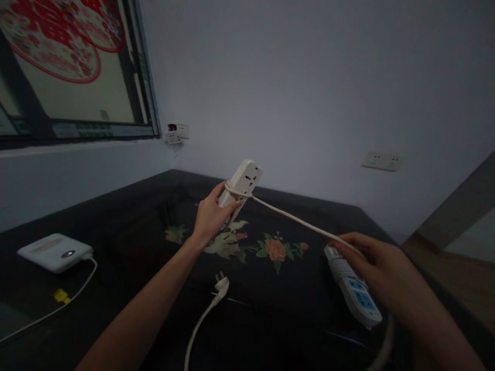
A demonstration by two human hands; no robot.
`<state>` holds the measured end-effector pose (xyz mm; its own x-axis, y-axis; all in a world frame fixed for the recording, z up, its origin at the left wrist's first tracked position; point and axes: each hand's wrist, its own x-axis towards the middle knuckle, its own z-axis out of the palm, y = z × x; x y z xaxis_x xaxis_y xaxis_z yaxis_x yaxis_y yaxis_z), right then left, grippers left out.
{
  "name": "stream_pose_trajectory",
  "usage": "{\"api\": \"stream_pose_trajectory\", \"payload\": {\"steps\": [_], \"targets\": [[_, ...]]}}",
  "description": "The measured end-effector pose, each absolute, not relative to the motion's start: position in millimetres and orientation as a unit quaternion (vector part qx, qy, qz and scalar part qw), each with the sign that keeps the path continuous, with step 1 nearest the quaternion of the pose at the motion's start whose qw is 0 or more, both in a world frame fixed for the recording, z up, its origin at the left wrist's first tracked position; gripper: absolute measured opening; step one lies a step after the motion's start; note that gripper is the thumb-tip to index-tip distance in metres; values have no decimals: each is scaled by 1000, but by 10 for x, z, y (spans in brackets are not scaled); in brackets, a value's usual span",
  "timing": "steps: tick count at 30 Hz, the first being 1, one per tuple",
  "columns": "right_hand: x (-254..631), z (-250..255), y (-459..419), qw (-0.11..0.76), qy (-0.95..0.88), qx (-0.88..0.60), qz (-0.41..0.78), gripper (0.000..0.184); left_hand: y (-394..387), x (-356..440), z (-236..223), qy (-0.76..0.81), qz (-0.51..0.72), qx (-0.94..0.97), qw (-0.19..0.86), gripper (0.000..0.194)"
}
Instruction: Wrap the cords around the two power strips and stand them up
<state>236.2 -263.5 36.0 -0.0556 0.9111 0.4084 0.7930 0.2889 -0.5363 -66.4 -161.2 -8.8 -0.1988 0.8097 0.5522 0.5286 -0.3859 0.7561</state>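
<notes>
My left hand (212,212) grips a white power strip (247,178), holding it tilted above the black table. A white cord (297,220) loops once around the strip's middle and runs taut to the right. Fingers closed, my right hand (371,260) pinches that cord, and its tail hangs down at the lower right. Beneath the right hand lies a second power strip (361,304) with blue socket faces and cord wound around one end. In front of me, a white plug (221,285) rests on the table with its cord leading off the bottom edge.
At the left of the black table (147,206) sits a flat white device (56,252) with a cable and a yellow tag (62,296). Wall sockets (382,161) are on the back wall; another socket plate (174,136) hangs loose near the window.
</notes>
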Motion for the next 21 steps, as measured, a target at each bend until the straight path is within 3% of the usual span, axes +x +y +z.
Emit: {"api": "stream_pose_trajectory", "payload": {"steps": [5,11,17,21], "targets": [[2263,282,-2692,353,-735,-568,-111,34,-1573,-731,-111,572,513,636,75,63],[2061,267,-2848,282,-821,-391,-306,29,-1548,-697,-193,586,329,737,73,60],[2047,342,-2988,296,-797,-388,-355,27,-1848,-302,-261,526,217,819,81,57],[2063,389,-3052,351,-787,-409,-302,17,-2145,-91,-256,466,149,871,33,57]]}}
